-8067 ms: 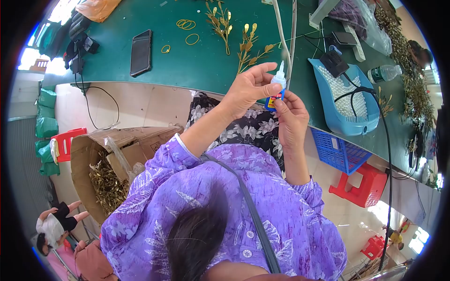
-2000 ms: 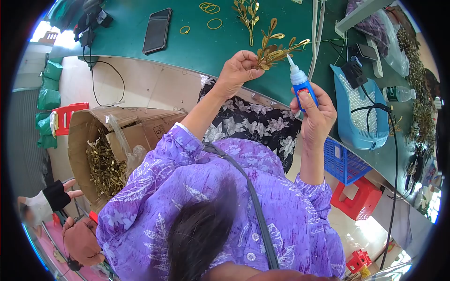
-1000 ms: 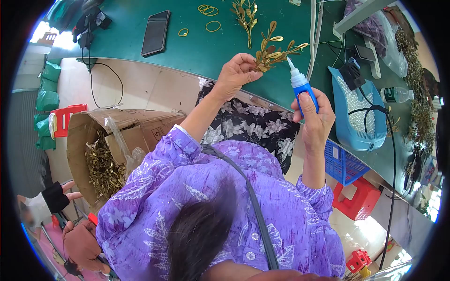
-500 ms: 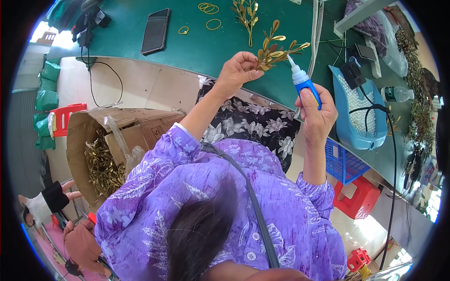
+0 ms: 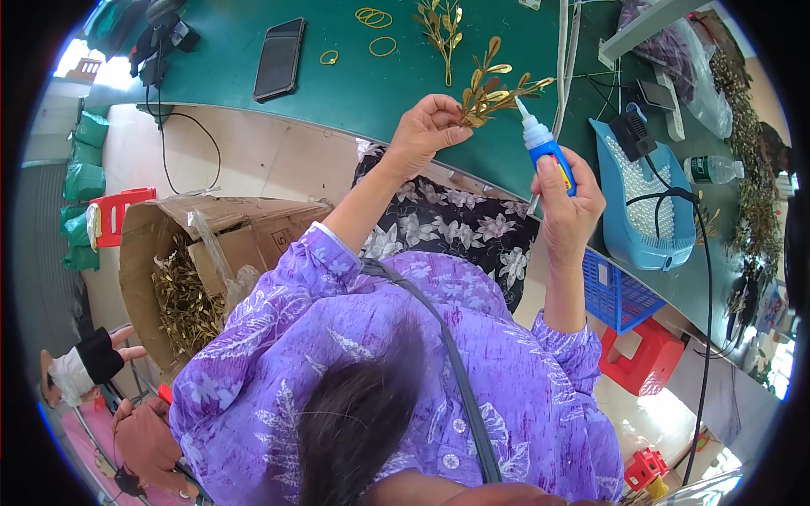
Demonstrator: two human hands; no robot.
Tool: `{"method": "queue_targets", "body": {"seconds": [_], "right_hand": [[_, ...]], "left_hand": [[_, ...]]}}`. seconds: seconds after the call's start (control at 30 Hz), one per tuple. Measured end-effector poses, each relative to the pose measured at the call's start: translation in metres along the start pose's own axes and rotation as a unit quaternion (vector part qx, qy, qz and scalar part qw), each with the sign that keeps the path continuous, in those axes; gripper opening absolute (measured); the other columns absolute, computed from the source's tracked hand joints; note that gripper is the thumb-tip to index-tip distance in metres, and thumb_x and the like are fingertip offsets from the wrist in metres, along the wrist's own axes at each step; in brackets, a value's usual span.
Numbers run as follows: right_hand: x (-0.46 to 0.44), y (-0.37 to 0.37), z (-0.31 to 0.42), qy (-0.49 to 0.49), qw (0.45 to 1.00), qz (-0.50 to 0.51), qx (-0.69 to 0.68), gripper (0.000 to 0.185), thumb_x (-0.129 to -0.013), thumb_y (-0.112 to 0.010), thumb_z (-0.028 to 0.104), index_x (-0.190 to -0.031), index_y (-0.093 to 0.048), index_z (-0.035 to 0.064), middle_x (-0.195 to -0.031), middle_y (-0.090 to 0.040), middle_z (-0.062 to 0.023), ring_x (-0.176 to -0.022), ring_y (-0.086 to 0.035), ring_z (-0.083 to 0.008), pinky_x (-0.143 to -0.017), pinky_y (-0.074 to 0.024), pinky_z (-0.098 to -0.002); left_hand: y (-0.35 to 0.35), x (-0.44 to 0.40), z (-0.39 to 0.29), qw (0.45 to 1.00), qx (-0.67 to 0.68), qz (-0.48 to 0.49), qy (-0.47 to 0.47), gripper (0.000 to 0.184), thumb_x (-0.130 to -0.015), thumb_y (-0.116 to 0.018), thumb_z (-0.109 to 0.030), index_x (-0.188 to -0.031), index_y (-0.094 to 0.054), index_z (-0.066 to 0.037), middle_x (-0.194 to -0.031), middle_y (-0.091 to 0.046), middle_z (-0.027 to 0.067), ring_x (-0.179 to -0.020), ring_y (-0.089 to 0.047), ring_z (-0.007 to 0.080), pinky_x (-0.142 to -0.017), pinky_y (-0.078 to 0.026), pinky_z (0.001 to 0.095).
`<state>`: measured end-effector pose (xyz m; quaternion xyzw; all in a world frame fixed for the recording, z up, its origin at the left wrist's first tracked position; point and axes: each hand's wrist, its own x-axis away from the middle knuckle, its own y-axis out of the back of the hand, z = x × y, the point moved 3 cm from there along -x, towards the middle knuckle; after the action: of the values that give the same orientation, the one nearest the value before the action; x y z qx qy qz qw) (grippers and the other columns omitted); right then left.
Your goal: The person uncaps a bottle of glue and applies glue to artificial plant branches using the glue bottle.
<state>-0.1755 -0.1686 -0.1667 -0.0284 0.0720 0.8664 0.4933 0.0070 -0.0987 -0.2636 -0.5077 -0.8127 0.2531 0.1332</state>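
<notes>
Over the table's front edge, my left hand [image 5: 426,135] pinches the base of a gold artificial leaf sprig [image 5: 489,91]. Its leaves point up and to the right. My right hand [image 5: 567,198] is wrapped round a blue and white glue bottle [image 5: 548,152]. The bottle stands nearly upright, its thin nozzle at the sprig's right-hand leaves; I cannot tell whether the tip touches them. A second gold sprig [image 5: 440,38] lies on the green tabletop just beyond.
On the green table [image 5: 211,67] lie a phone [image 5: 280,57] and several yellow rubber bands [image 5: 382,46]. At the right stands a blue tray of white beads [image 5: 645,194], with a plastic bottle [image 5: 713,169] beside it. A cardboard box [image 5: 139,261] holds more gold sprigs at my left.
Both hands keep their grips and have barely moved. The glue bottle has shifted very slightly left and tilted a little. A person at lower left has moved slightly.
</notes>
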Motion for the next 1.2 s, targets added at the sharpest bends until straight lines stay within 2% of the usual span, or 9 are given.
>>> {"method": "queue_targets", "body": {"seconds": [0.03, 0.1, 0.2, 0.37, 0.43, 0.6, 0.8, 0.93, 1.2], "right_hand": [[0.000, 0.001, -0.001, 0.001, 1.000, 0.001, 0.000, 0.022, -0.080, -0.063, 0.015, -0.094, -0.058, -0.0022, -0.066, -0.055, -0.0018, -0.054, -0.049, -0.0050, -0.048, -0.0384, -0.0173], [0.002, 0.000, -0.007, -0.063, 0.986, 0.047, -0.144, 0.027, -0.080, -0.063, 0.015, -0.100, -0.056, -0.0031, -0.070, -0.057, -0.0041, -0.056, -0.052, -0.0072, -0.048, -0.0413, -0.0184], [0.004, 0.002, -0.012, -0.098, 0.972, 0.034, -0.210, 0.030, -0.079, -0.064, 0.012, -0.102, -0.055, -0.0038, -0.076, -0.059, -0.0070, -0.057, -0.054, -0.0090, -0.048, -0.0434, -0.0191], [0.008, 0.014, -0.011, -0.068, 0.980, 0.012, -0.185, 0.028, -0.077, -0.065, 0.009, -0.101, -0.055, -0.0031, -0.080, -0.059, -0.0073, -0.059, -0.054, -0.0083, -0.048, -0.0429, -0.0184], [0.007, 0.019, -0.009, -0.060, 0.981, 0.002, -0.184, 0.028, -0.076, -0.066, 0.008, -0.100, -0.056, -0.0027, -0.080, -0.058, -0.0066, -0.059, -0.053, -0.0081, -0.048, -0.0428, -0.0180], [0.001, 0.027, -0.003, 0.001, 0.997, -0.007, -0.081, 0.030, -0.076, -0.066, 0.006, -0.102, -0.055, -0.0029, -0.081, -0.058, -0.0053, -0.061, -0.054, -0.0075, -0.051, -0.0440, -0.0174], [-0.004, 0.027, 0.004, 0.008, 0.993, -0.027, -0.115, 0.030, -0.075, -0.064, 0.002, -0.103, -0.053, -0.0047, -0.082, -0.059, -0.0104, -0.065, -0.058, -0.0121, -0.053, -0.0476, -0.0217], [-0.006, 0.029, 0.006, 0.017, 0.997, -0.025, -0.073, 0.027, -0.073, -0.066, 0.002, -0.099, -0.057, -0.0004, -0.079, -0.059, -0.0042, -0.064, -0.056, -0.0082, -0.054, -0.0460, -0.0198], [-0.007, 0.032, -0.002, 0.010, 0.990, -0.006, -0.138, 0.032, -0.073, -0.070, 0.007, -0.100, -0.055, -0.0004, -0.084, -0.058, -0.0033, -0.071, -0.054, -0.0059, -0.061, -0.0457, -0.0186]], "left_hand": [[0.000, 0.000, 0.000, 1.000, 0.000, 0.000, -0.004, 0.029, -0.074, -0.064, 0.004, -0.096, -0.046, -0.004, -0.096, -0.058, 0.0077, -0.091, -0.056, 0.0135, -0.083, -0.047, 0.0252], [0.003, 0.000, 0.002, 1.000, -0.006, 0.004, -0.008, 0.029, -0.076, -0.062, 0.004, -0.098, -0.046, -0.004, -0.099, -0.058, 0.0097, -0.096, -0.056, 0.0169, -0.085, -0.045, 0.0265], [0.003, 0.000, 0.002, 1.000, -0.013, 0.011, -0.011, 0.029, -0.078, -0.060, 0.004, -0.101, -0.045, -0.004, -0.103, -0.058, 0.0120, -0.100, -0.055, 0.0201, -0.086, -0.044, 0.0275], [-0.001, 0.000, 0.000, 1.000, -0.020, 0.014, -0.015, 0.028, -0.078, -0.059, 0.005, -0.101, -0.045, -0.003, -0.103, -0.058, 0.0126, -0.100, -0.055, 0.0200, -0.087, -0.044, 0.0273], [-0.003, 0.001, -0.001, 1.000, -0.007, -0.001, -0.010, 0.030, -0.074, -0.064, 0.004, -0.097, -0.046, -0.003, -0.096, -0.058, 0.0081, -0.092, -0.056, 0.0142, -0.083, -0.046, 0.0249], [-0.003, 0.001, 0.000, 1.000, -0.011, -0.005, -0.014, 0.029, -0.075, -0.063, 0.004, -0.097, -0.047, -0.003, -0.096, -0.058, 0.0078, -0.092, -0.056, 0.0139, -0.083, -0.046, 0.0248], [0.004, 0.001, 0.007, 0.999, -0.031, -0.012, -0.029, 0.030, -0.074, -0.059, 0.007, -0.099, -0.046, -0.001, -0.095, -0.056, 0.0074, -0.091, -0.054, 0.0141, -0.081, -0.044, 0.0246], [-0.007, 0.004, -0.001, 0.998, -0.057, -0.023, -0.021, 0.029, -0.075, -0.058, 0.007, -0.099, -0.045, -0.001, -0.099, -0.057, 0.0092, -0.092, -0.054, 0.0151, -0.082, -0.043, 0.0254], [-0.010, 0.005, -0.004, 0.999, -0.029, -0.005, -0.018, 0.032, -0.075, -0.063, 0.004, -0.101, -0.044, -0.003, -0.103, -0.057, 0.0111, -0.099, -0.055, 0.0191, -0.087, -0.043, 0.0289]]}}
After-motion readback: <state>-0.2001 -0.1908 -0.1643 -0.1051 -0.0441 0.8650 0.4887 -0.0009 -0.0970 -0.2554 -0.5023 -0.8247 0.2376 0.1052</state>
